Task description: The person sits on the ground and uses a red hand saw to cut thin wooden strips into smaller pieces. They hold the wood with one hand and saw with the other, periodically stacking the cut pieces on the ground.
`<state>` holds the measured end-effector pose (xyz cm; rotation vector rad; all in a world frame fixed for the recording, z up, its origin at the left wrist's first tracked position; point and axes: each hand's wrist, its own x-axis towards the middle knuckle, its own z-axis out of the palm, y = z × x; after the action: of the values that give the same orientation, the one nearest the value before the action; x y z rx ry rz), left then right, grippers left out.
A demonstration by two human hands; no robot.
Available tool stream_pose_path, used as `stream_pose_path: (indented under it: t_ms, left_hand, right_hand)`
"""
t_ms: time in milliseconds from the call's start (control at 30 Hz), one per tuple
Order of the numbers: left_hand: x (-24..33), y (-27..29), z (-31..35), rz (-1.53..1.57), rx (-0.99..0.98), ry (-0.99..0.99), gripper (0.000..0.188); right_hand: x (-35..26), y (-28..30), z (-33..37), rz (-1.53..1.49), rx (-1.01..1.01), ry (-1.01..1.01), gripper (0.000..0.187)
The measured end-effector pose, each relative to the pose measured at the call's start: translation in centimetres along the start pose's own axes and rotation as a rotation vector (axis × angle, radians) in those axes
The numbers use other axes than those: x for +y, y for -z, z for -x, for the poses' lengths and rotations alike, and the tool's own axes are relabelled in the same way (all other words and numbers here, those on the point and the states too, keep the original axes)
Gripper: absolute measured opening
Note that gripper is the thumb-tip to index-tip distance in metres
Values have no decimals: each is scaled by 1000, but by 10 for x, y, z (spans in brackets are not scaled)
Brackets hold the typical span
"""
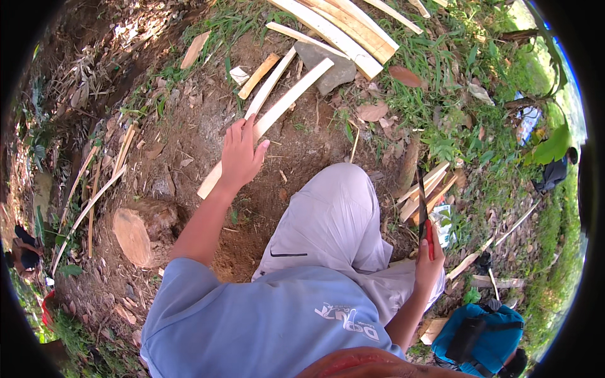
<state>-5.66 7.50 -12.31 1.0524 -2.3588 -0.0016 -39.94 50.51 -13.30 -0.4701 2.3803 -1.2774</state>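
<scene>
My left hand (242,151) is closed around a long pale wooden strip (293,96), its thumb on the near side. One end of the strip points away to the upper right and the other comes out below my wrist. A second, shorter strip (271,82) lies alongside, its near end at my fingers; whether they grip it too I cannot tell. On the right, my right hand (430,255) grips the red handle of a machete (421,205). Its dark, narrow blade points forward, away from me, beside several split wood pieces (426,192).
A cut log stump (133,237) lies left of my arm. Long split boards (343,34) lie at the far side by a flat grey stone (331,69). Thin strips (94,198) rest at the left. A teal backpack (479,334) sits at the lower right.
</scene>
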Motion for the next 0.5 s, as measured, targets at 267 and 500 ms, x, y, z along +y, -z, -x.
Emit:
stream_pose_path:
  t_ms: [267, 500]
  left_hand:
    - [11, -11, -149, 392, 59, 159, 56]
    - [-19, -64, -230, -247, -414, 280, 46]
  right_hand:
    - [-15, 6, 0, 74, -24, 56, 51]
    - [-15, 0, 5, -53, 51, 142, 48]
